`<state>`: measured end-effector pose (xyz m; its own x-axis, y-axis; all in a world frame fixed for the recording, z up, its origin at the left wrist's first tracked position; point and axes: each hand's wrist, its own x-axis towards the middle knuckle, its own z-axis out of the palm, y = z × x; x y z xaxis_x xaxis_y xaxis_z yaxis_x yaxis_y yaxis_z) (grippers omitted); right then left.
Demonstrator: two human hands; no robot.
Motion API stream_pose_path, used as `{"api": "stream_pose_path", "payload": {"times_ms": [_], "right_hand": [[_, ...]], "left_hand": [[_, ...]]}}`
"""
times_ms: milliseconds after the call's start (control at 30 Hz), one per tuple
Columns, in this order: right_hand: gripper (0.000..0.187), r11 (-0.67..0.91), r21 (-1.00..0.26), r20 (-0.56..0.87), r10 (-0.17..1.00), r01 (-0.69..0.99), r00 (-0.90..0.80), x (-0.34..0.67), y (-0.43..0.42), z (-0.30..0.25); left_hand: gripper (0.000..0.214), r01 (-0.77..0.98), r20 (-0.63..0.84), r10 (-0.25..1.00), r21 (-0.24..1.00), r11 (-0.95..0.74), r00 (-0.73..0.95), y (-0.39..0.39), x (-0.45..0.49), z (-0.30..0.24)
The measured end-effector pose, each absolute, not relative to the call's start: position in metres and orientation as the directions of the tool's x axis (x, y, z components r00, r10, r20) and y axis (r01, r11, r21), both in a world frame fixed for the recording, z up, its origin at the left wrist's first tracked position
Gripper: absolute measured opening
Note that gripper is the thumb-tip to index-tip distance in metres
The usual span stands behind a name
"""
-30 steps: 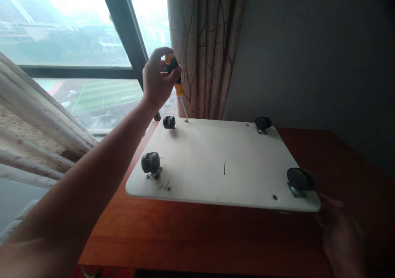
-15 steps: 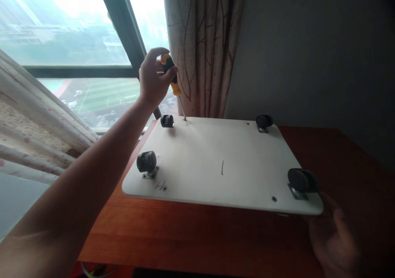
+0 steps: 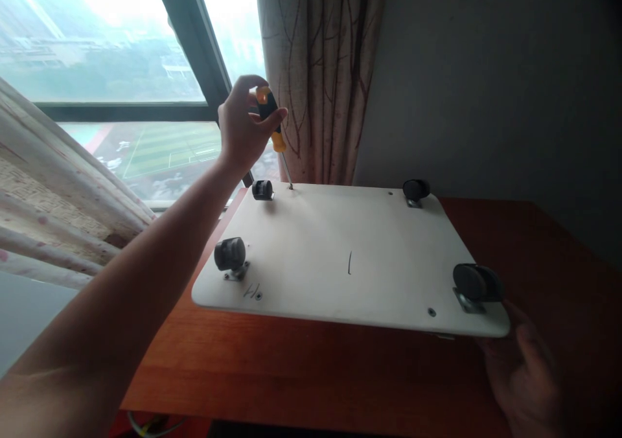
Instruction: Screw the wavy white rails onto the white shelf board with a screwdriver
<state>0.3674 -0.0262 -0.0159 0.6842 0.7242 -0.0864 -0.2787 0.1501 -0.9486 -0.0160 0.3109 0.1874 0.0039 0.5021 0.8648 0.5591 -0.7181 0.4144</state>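
While fingers of left hand (image 3: 241, 130) clamp yellow-black screwdriver (image 3: 276, 140), tip meets far edge of white caster-wheeled board (image 3: 340, 243) atop red-brown wooden desk (image 3: 291, 373); right hand (image 3: 525, 376) by near right corner, grip unclear.

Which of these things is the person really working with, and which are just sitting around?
In use:
left hand, closed on the screwdriver
white board, where its tip rests near the far edge
four black casters on the board
right hand at the board's near right corner

Just around:
wooden table under the board
patterned curtain
window
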Motion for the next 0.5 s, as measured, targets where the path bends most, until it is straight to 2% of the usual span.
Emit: {"api": "stream_pose_path", "payload": {"times_ms": [200, 367, 500], "right_hand": [[0.042, 0.140, -0.945, -0.103, 0.732, -0.297, 0.673, 0.370, -0.026, -0.019], [0.043, 0.125, -0.946, -0.120, 0.723, -0.299, 0.681, 0.373, -0.024, -0.023], [0.047, 0.090, -0.947, -0.150, 0.725, -0.309, 0.673, 0.376, -0.024, -0.024]], "left_hand": [[0.038, 0.587, 0.849, 0.519, 0.373, -0.718, 0.097, 0.310, -0.015, 0.193], [0.044, 0.582, 0.797, 0.584, 0.405, -0.705, 0.153, 0.307, -0.017, 0.202], [0.028, 0.605, 0.811, 0.557, 0.355, -0.713, 0.180, 0.306, -0.016, 0.205]]}}
